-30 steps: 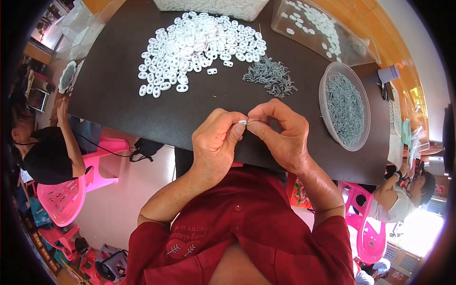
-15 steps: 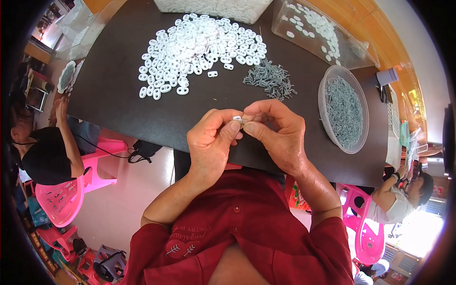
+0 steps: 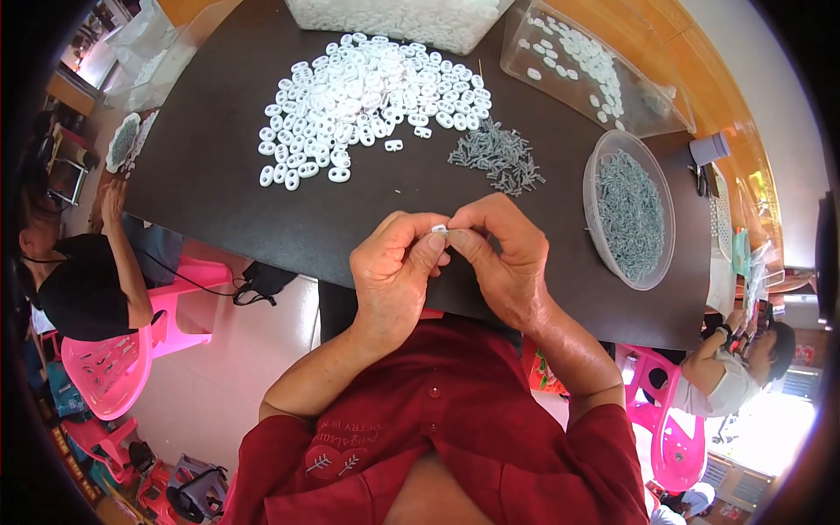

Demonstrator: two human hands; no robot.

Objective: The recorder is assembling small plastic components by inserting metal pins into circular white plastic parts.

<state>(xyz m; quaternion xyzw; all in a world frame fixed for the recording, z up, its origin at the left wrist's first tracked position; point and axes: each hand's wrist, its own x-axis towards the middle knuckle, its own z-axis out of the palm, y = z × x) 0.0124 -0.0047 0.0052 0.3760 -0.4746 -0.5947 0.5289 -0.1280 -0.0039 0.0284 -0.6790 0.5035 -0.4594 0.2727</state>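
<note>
Close in front of my body, over the table's near edge, my two hands meet at the fingertips. My left hand (image 3: 391,278) pinches a small white oval plastic piece (image 3: 439,228) between thumb and index finger. Against the right end of that piece, my right hand (image 3: 510,262) is closed in a pinch; its fingertips hide whatever lies between them. Ahead of the hands spreads a large heap of white two-holed oval plastic pieces (image 3: 350,87). To its right lies a small pile of thin grey screw-like pieces (image 3: 499,153).
A round clear tub (image 3: 591,214) of the same grey pieces stands at the right. Behind are a clear tray (image 3: 560,92) with white ovals and a full white bin (image 3: 394,31). People sit left and right beside pink chairs (image 3: 105,372) on the dark table (image 3: 227,201).
My right hand has moved slightly left and its fingertips have closed up to the white piece. The thin pale sliver seen between the hands before is now covered.
</note>
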